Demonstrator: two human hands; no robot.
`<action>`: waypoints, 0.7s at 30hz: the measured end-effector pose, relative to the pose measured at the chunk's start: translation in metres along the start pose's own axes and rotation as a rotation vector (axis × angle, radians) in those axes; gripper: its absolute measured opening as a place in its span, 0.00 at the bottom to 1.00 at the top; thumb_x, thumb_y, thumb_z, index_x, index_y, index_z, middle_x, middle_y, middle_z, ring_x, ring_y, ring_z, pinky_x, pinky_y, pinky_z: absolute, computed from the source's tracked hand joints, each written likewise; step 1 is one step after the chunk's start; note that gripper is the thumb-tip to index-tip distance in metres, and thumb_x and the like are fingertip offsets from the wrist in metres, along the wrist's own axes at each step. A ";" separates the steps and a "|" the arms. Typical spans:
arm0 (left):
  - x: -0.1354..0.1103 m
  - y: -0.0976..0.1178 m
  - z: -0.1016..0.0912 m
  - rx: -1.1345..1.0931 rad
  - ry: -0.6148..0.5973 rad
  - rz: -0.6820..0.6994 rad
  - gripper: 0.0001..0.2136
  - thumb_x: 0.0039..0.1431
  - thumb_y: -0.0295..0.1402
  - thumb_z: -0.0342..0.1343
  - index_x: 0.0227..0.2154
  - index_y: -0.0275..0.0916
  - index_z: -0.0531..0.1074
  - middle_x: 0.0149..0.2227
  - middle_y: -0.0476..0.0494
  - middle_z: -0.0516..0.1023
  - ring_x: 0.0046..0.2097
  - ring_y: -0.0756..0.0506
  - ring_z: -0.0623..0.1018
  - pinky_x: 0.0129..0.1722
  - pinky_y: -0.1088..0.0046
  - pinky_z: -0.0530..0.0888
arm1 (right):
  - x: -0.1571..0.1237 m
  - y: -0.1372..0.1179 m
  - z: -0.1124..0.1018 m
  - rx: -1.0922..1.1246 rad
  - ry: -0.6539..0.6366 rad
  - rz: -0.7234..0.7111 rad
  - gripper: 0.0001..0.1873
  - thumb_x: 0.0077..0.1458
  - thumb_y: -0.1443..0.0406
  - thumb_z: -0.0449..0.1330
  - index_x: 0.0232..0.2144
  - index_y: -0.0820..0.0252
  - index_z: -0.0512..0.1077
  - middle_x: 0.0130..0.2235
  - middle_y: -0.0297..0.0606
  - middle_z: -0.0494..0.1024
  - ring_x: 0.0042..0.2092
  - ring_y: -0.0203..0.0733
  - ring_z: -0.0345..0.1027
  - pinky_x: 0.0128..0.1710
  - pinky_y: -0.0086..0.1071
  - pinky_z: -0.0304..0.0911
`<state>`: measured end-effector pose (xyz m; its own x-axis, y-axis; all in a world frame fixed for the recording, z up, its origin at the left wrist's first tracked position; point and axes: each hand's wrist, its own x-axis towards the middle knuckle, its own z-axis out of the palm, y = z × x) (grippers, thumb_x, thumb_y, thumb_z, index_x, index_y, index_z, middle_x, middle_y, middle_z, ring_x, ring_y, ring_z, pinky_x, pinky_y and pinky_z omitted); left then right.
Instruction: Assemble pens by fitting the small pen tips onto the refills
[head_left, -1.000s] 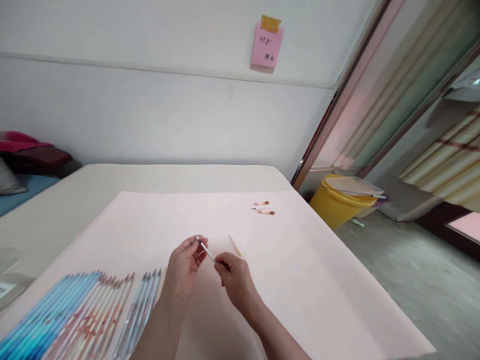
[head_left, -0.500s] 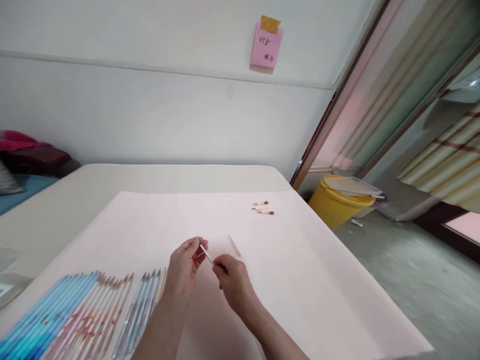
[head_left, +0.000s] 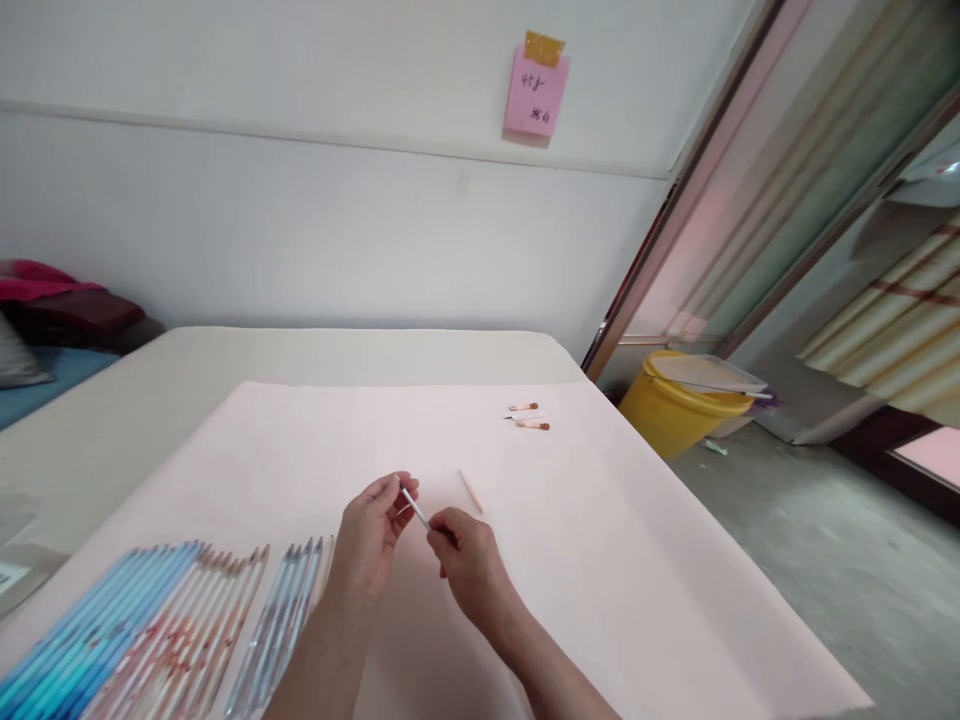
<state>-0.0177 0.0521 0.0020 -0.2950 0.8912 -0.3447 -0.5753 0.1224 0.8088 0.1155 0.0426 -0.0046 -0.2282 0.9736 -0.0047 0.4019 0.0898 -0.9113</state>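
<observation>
Between my two hands a thin white pen-like stick (head_left: 415, 508) slants down to the right, a dark bit showing near its upper end. The thumb and fingers of my left hand (head_left: 373, 525) pinch that upper end. My right hand (head_left: 466, 552) is closed round the lower end, which its fingers hide. Just beyond my right hand a short pale stick (head_left: 471, 491) lies on the pink sheet (head_left: 615, 560). By my left forearm lie rows of slim pencil-like sticks: blue ones (head_left: 112, 615), pale ones with red marks (head_left: 191, 625) and grey-blue ones (head_left: 277, 620).
Two small brown-ended pieces (head_left: 533, 426) and a thin dark-tipped piece lie toward the sheet's far right. A yellow bucket (head_left: 667, 405) stands on the floor beyond the table's right side. A pink note (head_left: 536, 95) is taped to the wall.
Almost nothing differs. Both hands keep their hold on the white stick, with only a very slight shift; the view has drifted a little.
</observation>
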 end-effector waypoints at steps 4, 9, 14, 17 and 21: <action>0.000 0.001 -0.001 -0.009 -0.010 -0.006 0.07 0.54 0.28 0.55 0.34 0.32 0.74 0.36 0.38 0.77 0.39 0.47 0.76 0.34 0.76 0.73 | 0.001 0.002 0.001 -0.047 0.013 -0.007 0.08 0.50 0.70 0.51 0.24 0.60 0.69 0.24 0.31 0.70 0.26 0.32 0.63 0.26 0.23 0.54; 0.000 0.001 -0.001 -0.015 -0.001 -0.015 0.06 0.54 0.27 0.54 0.33 0.32 0.74 0.36 0.38 0.77 0.38 0.47 0.77 0.34 0.76 0.74 | 0.001 0.002 0.000 -0.114 0.021 -0.045 0.08 0.50 0.71 0.51 0.24 0.60 0.69 0.25 0.32 0.71 0.28 0.32 0.63 0.27 0.24 0.53; 0.005 0.004 -0.008 -0.049 0.167 0.034 0.04 0.54 0.27 0.55 0.31 0.33 0.74 0.35 0.39 0.76 0.36 0.50 0.77 0.33 0.78 0.74 | 0.002 0.006 -0.008 -0.353 -0.039 -0.048 0.07 0.50 0.72 0.52 0.25 0.59 0.69 0.28 0.33 0.74 0.29 0.33 0.64 0.27 0.25 0.51; 0.009 0.007 -0.013 -0.083 0.268 0.057 0.03 0.53 0.26 0.56 0.31 0.33 0.73 0.34 0.41 0.76 0.34 0.52 0.76 0.31 0.79 0.74 | 0.005 0.016 -0.010 -0.636 -0.049 0.019 0.09 0.52 0.71 0.50 0.28 0.60 0.70 0.30 0.37 0.75 0.30 0.37 0.66 0.26 0.28 0.49; 0.008 0.007 -0.013 -0.133 0.233 0.035 0.03 0.52 0.25 0.56 0.30 0.33 0.74 0.33 0.40 0.76 0.33 0.51 0.76 0.30 0.79 0.74 | 0.013 0.029 -0.016 -0.837 -0.053 0.062 0.11 0.55 0.71 0.47 0.31 0.60 0.69 0.33 0.40 0.76 0.31 0.39 0.68 0.26 0.30 0.48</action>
<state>-0.0341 0.0544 -0.0017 -0.4753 0.7676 -0.4301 -0.6522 0.0208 0.7578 0.1386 0.0609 -0.0247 -0.2170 0.9726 -0.0830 0.9354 0.1828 -0.3026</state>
